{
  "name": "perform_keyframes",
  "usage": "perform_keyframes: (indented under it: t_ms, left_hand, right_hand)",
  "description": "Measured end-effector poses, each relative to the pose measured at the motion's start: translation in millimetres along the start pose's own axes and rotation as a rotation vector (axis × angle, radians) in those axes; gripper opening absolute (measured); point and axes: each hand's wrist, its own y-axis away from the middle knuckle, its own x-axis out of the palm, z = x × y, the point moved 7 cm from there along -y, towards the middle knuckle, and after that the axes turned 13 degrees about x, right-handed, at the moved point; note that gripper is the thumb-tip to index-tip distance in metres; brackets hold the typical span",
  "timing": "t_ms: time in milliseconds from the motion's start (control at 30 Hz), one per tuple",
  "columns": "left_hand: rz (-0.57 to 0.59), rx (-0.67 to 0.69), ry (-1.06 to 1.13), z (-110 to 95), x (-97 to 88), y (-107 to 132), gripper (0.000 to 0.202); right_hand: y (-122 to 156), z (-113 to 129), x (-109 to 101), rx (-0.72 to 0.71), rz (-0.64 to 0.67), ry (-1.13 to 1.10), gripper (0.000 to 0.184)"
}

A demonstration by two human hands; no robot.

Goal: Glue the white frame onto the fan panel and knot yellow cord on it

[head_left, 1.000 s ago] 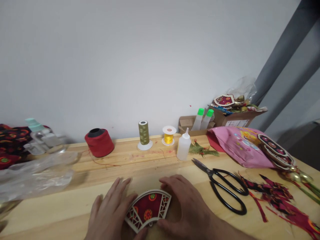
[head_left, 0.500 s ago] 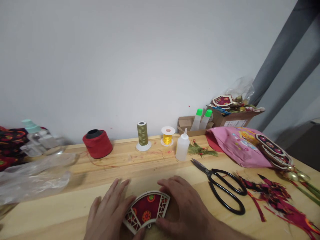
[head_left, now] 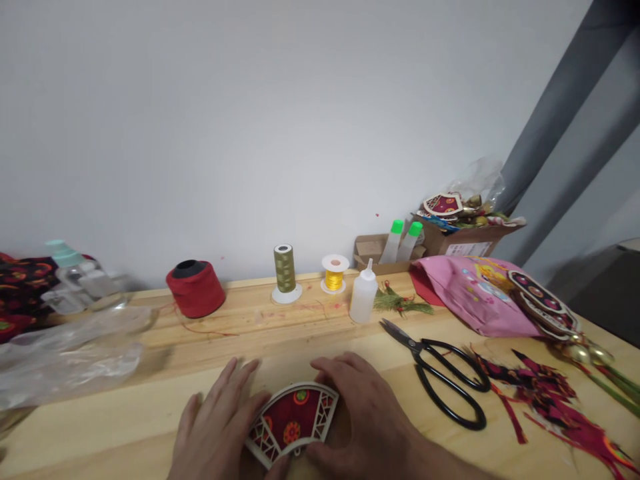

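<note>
A fan-shaped ornament (head_left: pixel 295 420) lies at the bottom middle, with a pale lattice frame around dark red flowered fabric and a small loop at its lower edge. My left hand (head_left: pixel 220 423) grips its left end, thumb along the lower edge and the other fingers stretched past it on the wood. From the right, my right hand (head_left: pixel 363 420) curls around the other end, thumb at the lower edge near the loop. The underside of the ornament is hidden. Black-handled scissors (head_left: pixel 425 357) lie open just right of my right hand.
Behind stand a red thread cone (head_left: pixel 200 293), a green thread spool (head_left: pixel 285 270), a yellow cord spool (head_left: pixel 335 277) and a white squeeze bottle (head_left: pixel 363 297). A pink bag (head_left: pixel 480 300) and fabric scraps (head_left: pixel 545 393) lie right. Clear plastic (head_left: pixel 75 363) covers the left.
Both hands keep their hold on the ornament, almost still. The right hand's fingers have shifted very slightly left. The view has moved a little.
</note>
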Motion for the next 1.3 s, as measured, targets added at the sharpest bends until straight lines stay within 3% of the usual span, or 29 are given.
perform_keyframes:
  t_ms: [1000,1300]
  left_hand:
    - [0.039,-0.018,0.037,1.7,-3.9,0.3,0.037]
    - [-0.021,-0.045,0.088,4.3,-2.9,-0.2,0.035]
  right_hand:
    - [1.2,1.7,-1.1,0.019,-0.025,0.041,0.063]
    - [2.1,3.4,-1.3,-0.012,-0.055,0.089,0.06]
